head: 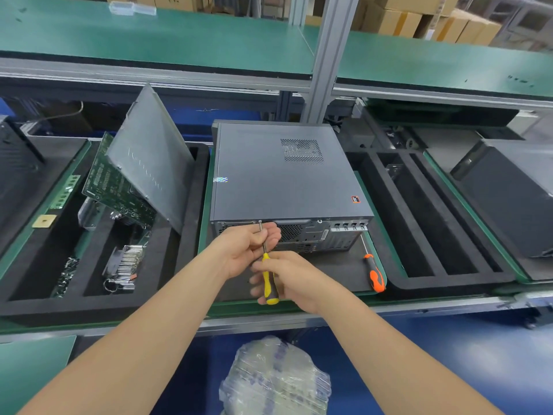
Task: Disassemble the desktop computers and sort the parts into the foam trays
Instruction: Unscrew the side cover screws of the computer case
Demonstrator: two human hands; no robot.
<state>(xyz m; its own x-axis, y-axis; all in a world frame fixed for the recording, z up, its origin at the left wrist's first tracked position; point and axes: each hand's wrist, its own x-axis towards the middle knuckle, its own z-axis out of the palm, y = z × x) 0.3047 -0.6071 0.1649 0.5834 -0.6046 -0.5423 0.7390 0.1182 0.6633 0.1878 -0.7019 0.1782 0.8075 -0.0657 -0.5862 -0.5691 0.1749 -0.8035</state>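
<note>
One slim, rubber-handled yellow screwdriver [271, 293]

**What you can't really see here**

Your left hand [245, 250] covers mid-shaft on the yellow screwdriver [270, 283] and a patch of rear panel on the computer [284, 181]. The second case [508, 199] at right and the plastic bag [275, 381] at the bottom run off frame. The bits in the left-side foam tray [89, 307] are too blurry to name.
</note>
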